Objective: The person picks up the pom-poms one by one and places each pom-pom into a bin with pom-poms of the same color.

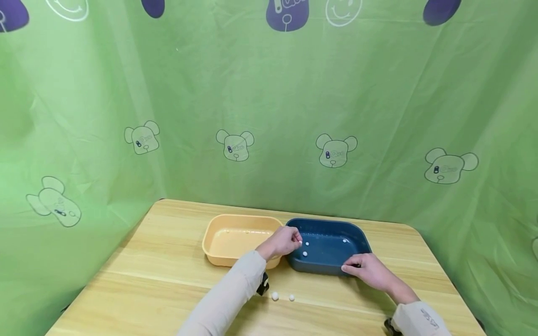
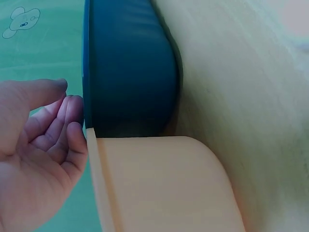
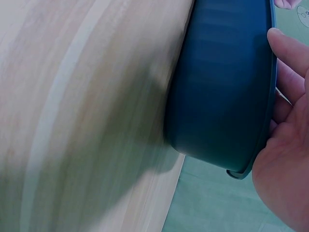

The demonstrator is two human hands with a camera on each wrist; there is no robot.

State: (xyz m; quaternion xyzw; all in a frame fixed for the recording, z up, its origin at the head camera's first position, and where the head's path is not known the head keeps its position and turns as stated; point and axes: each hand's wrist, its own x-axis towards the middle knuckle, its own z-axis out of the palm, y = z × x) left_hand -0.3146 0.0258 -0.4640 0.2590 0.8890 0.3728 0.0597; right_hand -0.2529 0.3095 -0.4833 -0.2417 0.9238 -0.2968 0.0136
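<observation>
My left hand (image 1: 286,241) reaches over the side where the two basins meet. Its thumb and fingertips pinch a small white ball (image 1: 300,243) above the dark blue basin (image 1: 328,269); the left wrist view shows the fingers bent together, with the ball hidden. Over at the near right corner, my right hand (image 3: 287,116) grips the blue basin's rim, thumb outside and fingers behind the wall. White balls lie in the blue basin, one (image 1: 304,254) near its left side and another (image 1: 344,241) toward the back right.
The yellow basin (image 1: 218,259) stands against the blue one on its left, with small pale spots inside. Two white balls, a larger one (image 1: 275,296) and a smaller one (image 1: 292,297), lie on the wooden table (image 1: 168,261) in front. A green curtain (image 1: 269,93) surrounds the table.
</observation>
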